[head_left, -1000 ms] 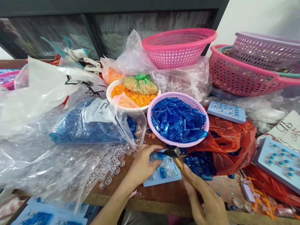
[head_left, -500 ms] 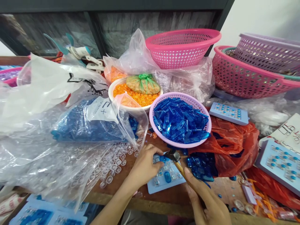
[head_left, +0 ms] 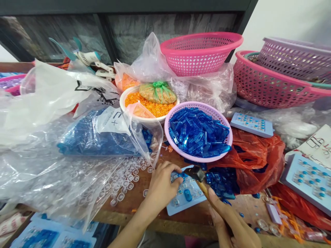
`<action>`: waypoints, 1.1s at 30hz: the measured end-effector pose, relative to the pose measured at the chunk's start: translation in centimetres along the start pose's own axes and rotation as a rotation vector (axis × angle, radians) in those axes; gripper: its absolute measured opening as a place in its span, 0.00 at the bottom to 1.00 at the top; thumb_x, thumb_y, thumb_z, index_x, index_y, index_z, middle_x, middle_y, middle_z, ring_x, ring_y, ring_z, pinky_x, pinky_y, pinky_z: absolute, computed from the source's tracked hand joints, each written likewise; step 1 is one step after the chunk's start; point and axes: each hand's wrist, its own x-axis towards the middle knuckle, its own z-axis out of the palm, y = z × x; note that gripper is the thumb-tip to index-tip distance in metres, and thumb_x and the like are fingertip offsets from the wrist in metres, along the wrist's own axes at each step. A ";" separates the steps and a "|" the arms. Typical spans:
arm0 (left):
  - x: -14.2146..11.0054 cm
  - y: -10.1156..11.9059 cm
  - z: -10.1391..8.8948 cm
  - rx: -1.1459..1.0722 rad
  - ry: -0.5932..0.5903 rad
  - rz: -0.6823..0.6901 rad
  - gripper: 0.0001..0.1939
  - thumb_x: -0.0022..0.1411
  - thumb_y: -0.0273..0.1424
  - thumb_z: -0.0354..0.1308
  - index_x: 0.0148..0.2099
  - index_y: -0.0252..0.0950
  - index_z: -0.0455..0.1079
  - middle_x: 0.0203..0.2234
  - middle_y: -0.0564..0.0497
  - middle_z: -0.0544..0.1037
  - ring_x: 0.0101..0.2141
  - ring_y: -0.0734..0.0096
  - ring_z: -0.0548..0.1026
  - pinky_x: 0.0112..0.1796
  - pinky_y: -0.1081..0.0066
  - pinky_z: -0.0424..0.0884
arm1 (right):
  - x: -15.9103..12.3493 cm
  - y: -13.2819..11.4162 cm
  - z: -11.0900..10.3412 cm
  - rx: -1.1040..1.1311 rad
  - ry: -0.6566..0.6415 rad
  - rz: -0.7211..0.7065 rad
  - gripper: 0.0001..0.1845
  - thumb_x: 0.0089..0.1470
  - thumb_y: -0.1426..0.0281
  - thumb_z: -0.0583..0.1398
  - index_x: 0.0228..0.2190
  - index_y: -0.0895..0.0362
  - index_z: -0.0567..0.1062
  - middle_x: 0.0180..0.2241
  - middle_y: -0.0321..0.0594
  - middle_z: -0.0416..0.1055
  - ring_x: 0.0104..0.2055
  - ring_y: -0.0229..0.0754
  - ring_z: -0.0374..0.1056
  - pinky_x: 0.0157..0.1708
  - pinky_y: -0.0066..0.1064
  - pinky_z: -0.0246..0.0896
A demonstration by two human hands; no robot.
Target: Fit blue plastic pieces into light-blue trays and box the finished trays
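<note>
Here we are at the bench (head_left: 155, 220); the left hand (head_left: 161, 184) is curled closed, fingers pinching a blue piece (head_left: 181, 176) at the upper corner of a pale blue tray (head_left: 178, 208); the right hand (head_left: 234, 224) comes in from the lower right, clamped round the wooden handle of a small hammer (head_left: 198, 174); and there's the key line: the handle runs diagonally up and to the left, putting the dark head over the tray's top edge, right beside the left fingertips; whether it's touching the blue piece, I can't quite tell from here; the tray's long axis slants from lower left to upper right, with the left hand lying across its corner, nearer than the right, which sits just off its lower edge; a heap of dark blue pieces (head_left: 222, 184) lies just to the right, against a red plastic bag (head_left: 258, 162); above, a lilac basket (head_left: 167, 137) is piled with more blue; to the left, a clear plastic bag (head_left: 126, 182) holds small clear rings.
</note>
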 end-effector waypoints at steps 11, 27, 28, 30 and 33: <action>-2.9 -4.1 -1.1 0.149 0.372 0.254 0.09 0.68 0.27 0.53 0.42 0.40 0.75 0.40 0.47 0.81 0.43 0.57 0.76 0.45 0.59 0.70 | -0.7 0.6 1.1 0.025 -0.007 0.006 0.29 0.66 0.73 0.55 0.66 0.50 0.61 0.54 0.41 0.77 0.53 0.43 0.76 0.43 0.25 0.75; -3.8 -8.0 -2.2 0.397 0.437 0.373 0.11 0.72 0.27 0.50 0.46 0.34 0.75 0.37 0.46 0.81 0.37 0.59 0.77 0.40 0.61 0.75 | 0.0 -1.2 0.9 0.047 0.022 0.111 0.21 0.65 0.71 0.57 0.59 0.52 0.71 0.54 0.40 0.77 0.53 0.45 0.76 0.48 0.28 0.75; -3.8 -8.0 -2.1 0.392 0.444 0.378 0.11 0.73 0.28 0.50 0.46 0.34 0.74 0.37 0.46 0.81 0.38 0.59 0.77 0.40 0.61 0.75 | 0.1 -1.2 0.8 0.048 0.017 0.114 0.21 0.65 0.70 0.57 0.58 0.52 0.71 0.54 0.40 0.77 0.53 0.45 0.76 0.48 0.28 0.75; -3.9 -8.1 -1.9 0.401 0.456 0.391 0.10 0.73 0.29 0.51 0.45 0.34 0.73 0.37 0.46 0.81 0.38 0.59 0.77 0.40 0.61 0.75 | 0.1 -1.3 0.9 0.053 0.018 0.123 0.20 0.65 0.70 0.57 0.57 0.52 0.72 0.54 0.39 0.78 0.53 0.44 0.76 0.48 0.28 0.75; -4.2 -8.3 -1.9 0.455 0.475 0.418 0.10 0.73 0.28 0.50 0.46 0.34 0.73 0.38 0.46 0.81 0.38 0.58 0.77 0.39 0.60 0.74 | 0.2 -1.8 1.1 0.067 0.037 0.135 0.19 0.65 0.70 0.56 0.57 0.52 0.72 0.54 0.40 0.77 0.53 0.45 0.76 0.49 0.29 0.74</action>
